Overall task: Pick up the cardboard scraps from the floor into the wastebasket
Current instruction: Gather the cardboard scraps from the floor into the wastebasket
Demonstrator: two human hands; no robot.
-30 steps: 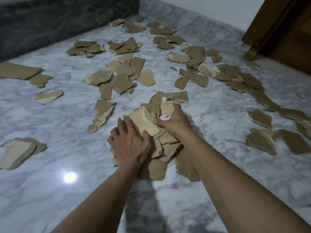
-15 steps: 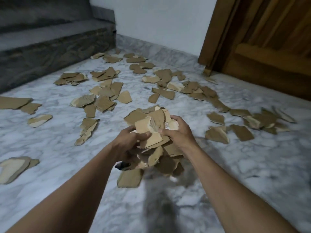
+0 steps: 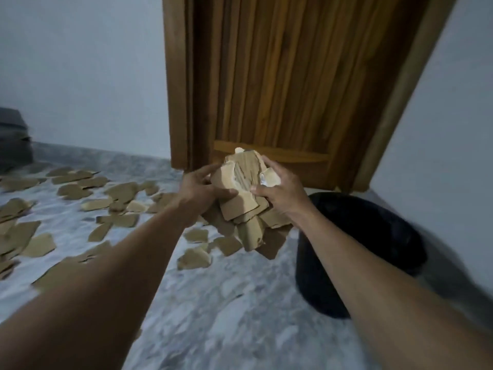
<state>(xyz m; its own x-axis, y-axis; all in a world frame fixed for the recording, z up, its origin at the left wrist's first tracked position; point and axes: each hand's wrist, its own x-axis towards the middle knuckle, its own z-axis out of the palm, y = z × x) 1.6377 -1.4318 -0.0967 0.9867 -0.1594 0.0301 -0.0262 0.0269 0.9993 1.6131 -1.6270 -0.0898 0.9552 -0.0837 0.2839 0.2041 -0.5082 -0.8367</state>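
Observation:
A thick bundle of brown cardboard scraps (image 3: 244, 193) is held in the air between both hands. My left hand (image 3: 198, 189) grips its left side, my right hand (image 3: 278, 189) grips its right side. Some pieces hang loose below the bundle. The black wastebasket (image 3: 373, 236) stands on the floor to the lower right, partly behind my right forearm; the bundle is left of its rim. Many more loose scraps (image 3: 120, 198) lie scattered over the marble floor (image 3: 226, 303) at left.
A wooden door (image 3: 280, 81) stands straight ahead behind the bundle, with pale walls on both sides. A dark step edge (image 3: 13, 140) shows at the far left. The image is blurred by motion.
Both hands have lifted the bundle off the floor and carried it rightward. The view has swung right, bringing the door and the wastebasket into sight.

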